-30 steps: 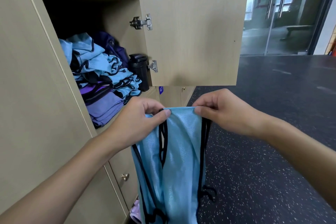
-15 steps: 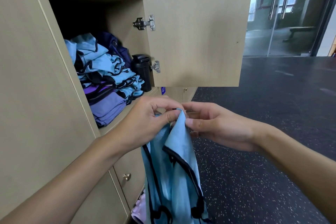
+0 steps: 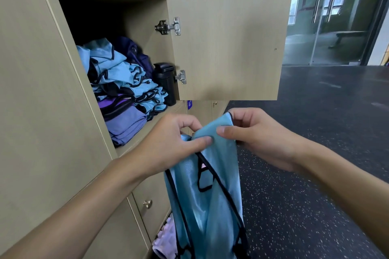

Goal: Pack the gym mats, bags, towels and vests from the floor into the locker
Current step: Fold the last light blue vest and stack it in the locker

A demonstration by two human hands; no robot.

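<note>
A light blue vest (image 3: 210, 200) with black trim hangs in front of me, below the open locker (image 3: 147, 128). My left hand (image 3: 168, 145) pinches its top edge with thumb and fingers. Right beside it, my right hand (image 3: 254, 134) pinches the same top fold, thumbs almost touching. Inside the locker lie several folded blue vests (image 3: 120, 73) on top of purple folded cloth (image 3: 124, 124), with a dark blue bag (image 3: 136, 54) behind and a black bottle (image 3: 165, 82) at the right.
The locker door (image 3: 229, 40) stands open to the right above my hands. A pale pink item (image 3: 166, 239) lies on the floor at the locker's foot. Dark speckled floor (image 3: 315, 174) stretches to the right; glass doors (image 3: 328, 12) stand far back.
My hands came together, folding the vest's top edge, then shifted slightly; the vest now hangs narrower with both hands pinching one fold.
</note>
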